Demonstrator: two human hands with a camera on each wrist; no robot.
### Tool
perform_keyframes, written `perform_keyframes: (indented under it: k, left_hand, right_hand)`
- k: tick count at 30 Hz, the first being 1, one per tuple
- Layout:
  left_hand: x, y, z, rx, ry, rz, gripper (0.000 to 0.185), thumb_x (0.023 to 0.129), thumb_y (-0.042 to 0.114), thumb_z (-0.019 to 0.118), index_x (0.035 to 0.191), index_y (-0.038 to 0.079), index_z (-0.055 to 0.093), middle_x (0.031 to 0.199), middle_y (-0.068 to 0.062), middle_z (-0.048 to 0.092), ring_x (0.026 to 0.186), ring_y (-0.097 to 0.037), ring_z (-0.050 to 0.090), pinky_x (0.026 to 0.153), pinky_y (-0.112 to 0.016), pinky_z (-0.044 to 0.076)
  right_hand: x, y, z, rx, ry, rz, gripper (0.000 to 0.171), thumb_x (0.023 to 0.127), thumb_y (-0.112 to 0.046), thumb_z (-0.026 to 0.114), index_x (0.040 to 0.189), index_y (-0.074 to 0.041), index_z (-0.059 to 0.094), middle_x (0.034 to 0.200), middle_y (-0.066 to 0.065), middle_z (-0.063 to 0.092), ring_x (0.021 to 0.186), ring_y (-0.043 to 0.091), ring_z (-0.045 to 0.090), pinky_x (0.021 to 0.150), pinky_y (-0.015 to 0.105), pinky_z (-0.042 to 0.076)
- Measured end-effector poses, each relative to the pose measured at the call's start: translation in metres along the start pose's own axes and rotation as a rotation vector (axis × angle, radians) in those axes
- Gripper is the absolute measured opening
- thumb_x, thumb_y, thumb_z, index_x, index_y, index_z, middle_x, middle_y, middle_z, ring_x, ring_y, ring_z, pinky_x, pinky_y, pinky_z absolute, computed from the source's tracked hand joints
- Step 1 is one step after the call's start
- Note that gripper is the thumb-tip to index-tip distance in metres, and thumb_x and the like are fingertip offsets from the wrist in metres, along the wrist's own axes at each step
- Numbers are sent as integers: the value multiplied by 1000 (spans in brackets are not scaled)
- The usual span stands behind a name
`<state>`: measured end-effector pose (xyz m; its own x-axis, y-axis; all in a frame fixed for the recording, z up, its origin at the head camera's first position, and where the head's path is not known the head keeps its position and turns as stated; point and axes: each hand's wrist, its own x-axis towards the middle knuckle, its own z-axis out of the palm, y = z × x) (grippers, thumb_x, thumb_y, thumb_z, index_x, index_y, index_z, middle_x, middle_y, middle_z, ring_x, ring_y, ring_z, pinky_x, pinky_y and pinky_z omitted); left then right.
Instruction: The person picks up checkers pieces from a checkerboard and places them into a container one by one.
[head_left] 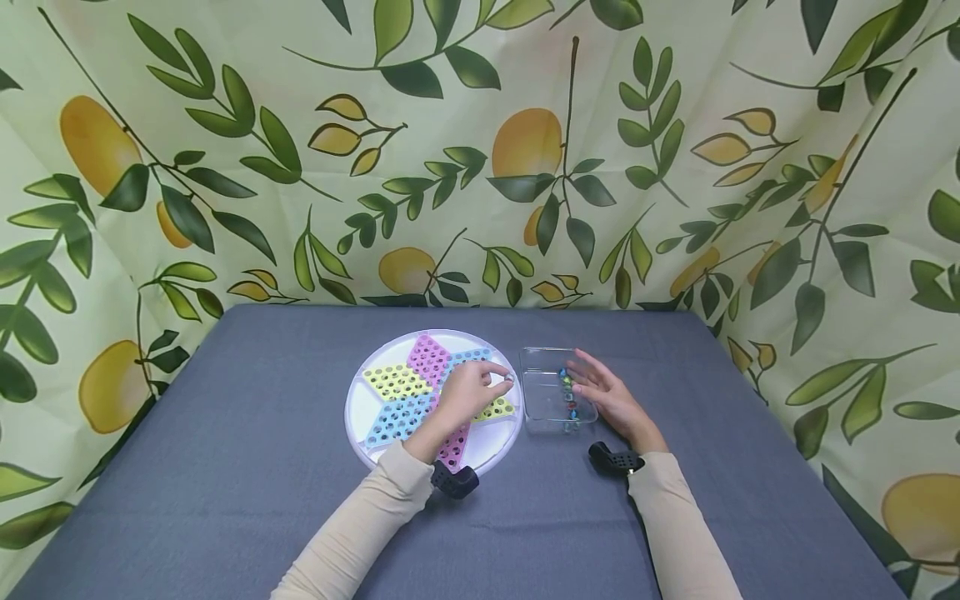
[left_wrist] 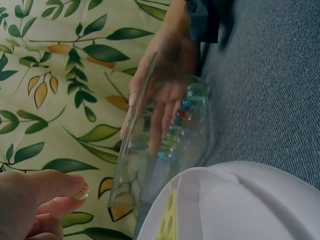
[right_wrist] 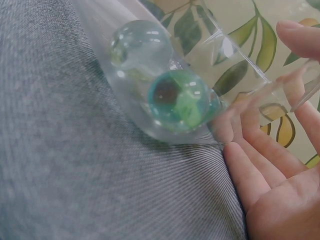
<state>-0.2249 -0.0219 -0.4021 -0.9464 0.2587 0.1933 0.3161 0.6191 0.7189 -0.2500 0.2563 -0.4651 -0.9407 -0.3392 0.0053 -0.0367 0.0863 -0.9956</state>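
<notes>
While no writing shows anywhere, a marble (left_wrist: 80,192) sits pinched in the left hand's (head_left: 471,392) fingertips over the board (head_left: 360,408). Beside it, the right hand (head_left: 611,396), fingers straight, touches the tray (head_left: 534,358) of marbles (head_left: 567,397).

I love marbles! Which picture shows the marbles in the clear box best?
The right wrist view: two marbles fill the picture inside the clear box, colours plain. The left wrist view shows a blurry row through the wall. The head view shows only tiny dots.

A grey-clothed table (head_left: 247,467) carries a round board (head_left: 360,412) and clear tray (head_left: 536,417).
</notes>
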Motion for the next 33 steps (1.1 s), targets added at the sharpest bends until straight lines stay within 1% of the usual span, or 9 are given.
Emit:
perform_keyframes:
  k: [2,6,11,15,17,20,29,31,33]
  left_hand:
    - [0,1,2,0,2,18,24,85,23,70,105,10,74,71,-10,63,54,-5,36,48,-16,27]
    - [-2,5,6,5,-5,33,23,85,24,70,104,11,74,83,-11,70,60,-5,41,52,-15,31]
    - [-3,9,10,-7,-17,41,21,85,22,70,102,10,75,67,-3,59,55,-5,36,50,-16,27]
    - [-2,12,13,-2,-26,59,22,86,23,69,103,10,75,54,7,36,49,-4,28,46,-16,22]
    - [-2,12,15,1,-29,68,23,86,23,69,103,9,74,52,11,31,47,-3,26,45,-16,21]
    - [-2,14,17,0,-42,72,24,87,23,68,105,8,74,50,11,25,46,-3,22,44,-16,18]
    - [-2,13,21,3,-43,77,24,86,21,68,106,8,74,49,11,25,46,-3,20,43,-16,17]
    - [-2,13,22,-1,-41,79,24,86,21,68,105,8,74,49,11,24,45,-3,19,43,-16,16]
    - [-2,13,22,0,-42,80,24,86,21,68,105,8,74,49,11,25,45,-2,19,42,-16,16]
  right_hand:
    - [0,-1,0,-5,0,4,74,96,-13,56,155,-9,12,158,26,19,147,44,18,93,3,39]
    - [-1,-1,0,-19,16,38,73,96,-13,56,155,-13,14,159,23,20,148,40,19,91,2,38]
    - [-2,-2,0,-29,15,45,73,96,-14,56,155,-14,13,159,22,20,149,39,19,97,6,38]
    - [-2,-2,0,-40,14,34,76,94,-19,59,155,-15,14,159,22,21,149,39,19,117,33,30]
    - [-1,-1,0,-48,11,22,76,94,-21,59,155,-16,15,159,23,20,149,40,19,120,48,21]
    - [-1,1,0,-60,9,-2,75,94,-22,59,155,-16,16,158,26,21,148,42,20,119,58,17]
    - [0,-4,3,-38,23,34,73,97,-11,54,155,-11,12,159,25,20,148,41,19,119,54,15]
    - [-1,-4,2,-36,22,33,72,96,-11,55,155,-11,12,159,24,20,148,40,20,119,39,25]
    - [-1,-4,2,-26,17,19,73,96,-13,56,155,-10,13,158,25,21,148,41,20,112,23,34]
